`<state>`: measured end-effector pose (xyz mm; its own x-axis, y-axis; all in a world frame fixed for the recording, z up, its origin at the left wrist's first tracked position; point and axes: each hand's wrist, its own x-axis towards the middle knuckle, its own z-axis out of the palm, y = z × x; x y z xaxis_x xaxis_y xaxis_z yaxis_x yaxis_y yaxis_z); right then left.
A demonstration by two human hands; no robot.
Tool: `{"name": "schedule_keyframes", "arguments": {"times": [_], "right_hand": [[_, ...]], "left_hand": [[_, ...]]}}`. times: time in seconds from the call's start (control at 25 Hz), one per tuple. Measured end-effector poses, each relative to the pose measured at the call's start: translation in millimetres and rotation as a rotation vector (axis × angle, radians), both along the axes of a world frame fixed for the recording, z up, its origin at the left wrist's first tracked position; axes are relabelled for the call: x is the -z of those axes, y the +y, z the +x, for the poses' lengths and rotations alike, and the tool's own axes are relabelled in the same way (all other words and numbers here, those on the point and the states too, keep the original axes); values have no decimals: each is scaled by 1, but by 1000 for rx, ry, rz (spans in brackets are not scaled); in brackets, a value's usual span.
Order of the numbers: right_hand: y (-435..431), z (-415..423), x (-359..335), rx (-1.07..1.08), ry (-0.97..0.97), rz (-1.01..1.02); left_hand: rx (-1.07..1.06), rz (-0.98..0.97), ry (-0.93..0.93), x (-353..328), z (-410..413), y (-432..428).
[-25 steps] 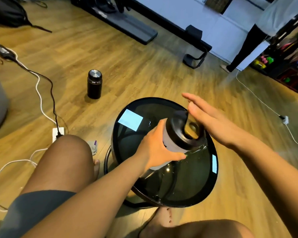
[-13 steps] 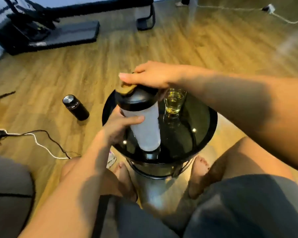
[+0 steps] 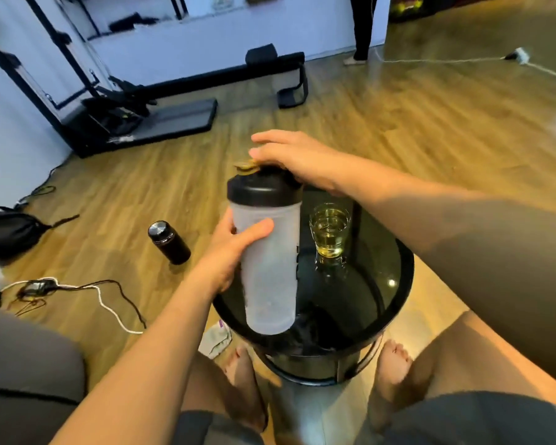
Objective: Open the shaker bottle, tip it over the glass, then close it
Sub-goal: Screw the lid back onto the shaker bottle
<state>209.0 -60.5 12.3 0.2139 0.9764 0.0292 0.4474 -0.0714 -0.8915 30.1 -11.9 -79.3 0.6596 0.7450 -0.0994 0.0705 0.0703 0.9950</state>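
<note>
The shaker bottle [image 3: 268, 271] is frosted white with a black lid [image 3: 264, 189] and a gold flip cap [image 3: 245, 165]. It stands almost upright over the round black glass table [image 3: 395, 303]. My left hand [image 3: 231, 252] grips its body from the left. My right hand [image 3: 297, 160] lies flat on top of the lid, fingers over the gold cap. A small glass [image 3: 329, 231] holding yellowish liquid stands on the table just right of the bottle.
A black flask [image 3: 169, 242] stands on the wooden floor to the left. Cables [image 3: 87, 292] trail near it. My knees and bare feet flank the table. A grey seat [image 3: 23, 374] is at lower left. Another person's legs [image 3: 361, 27] stand far back.
The view swung and settled over the table. The bottle went from tilted to nearly upright in my left hand. My right hand stayed on the lid, and the glass came into view.
</note>
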Motion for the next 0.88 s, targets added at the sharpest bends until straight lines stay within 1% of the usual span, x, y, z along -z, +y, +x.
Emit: {"name": "schedule_keyframes", "arguments": {"times": [0.04, 0.08, 0.16, 0.2, 0.28, 0.32, 0.36, 0.4, 0.44, 0.48, 0.52, 0.6, 0.68, 0.76, 0.84, 0.88], "right_hand": [[-1, 1, -3, -30, -4, -7], [-2, 0, -6, -62, -47, -49], [-1, -4, -4, -64, -211, -178], [0, -5, -2, -43, -257, -253], [-3, -6, 0, -24, -231, -393], [-5, -6, 1, -16, -164, -420], [-6, -6, 1, -17, -114, -423], [-7, -8, 2, -30, -88, -389], [-8, -8, 4, -52, -112, -335], [-7, -8, 6, -84, -180, -272], [-6, -9, 8, -132, -269, -223], [-3, -11, 11, -248, -478, -195], [2, -18, 15, -387, -700, -238], [10, -30, 18, -481, -847, -295], [15, -40, 22, -503, -882, -271], [17, -46, 25, -490, -853, -237]], "left_hand": [[-42, 106, 38, -2, 4, -3], [-85, 192, 87, -3, 7, -6], [-177, 359, 197, -3, 13, -15], [-230, 439, 290, 0, 16, -19], [-346, 596, 568, 6, 23, -29], [-403, 674, 684, 9, 27, -35], [-456, 710, 735, 14, 30, -39], [-494, 715, 728, 19, 33, -42], [-525, 705, 683, 25, 34, -44], [-551, 681, 618, 31, 34, -42], [-559, 662, 540, 37, 32, -40], [-490, 576, 343, 50, 25, -34], [-385, 423, 167, 61, 17, -31], [-381, 336, 76, 74, 10, -30], [-431, 278, 16, 82, 8, -30], [-452, 254, -6, 83, 8, -30]]}}
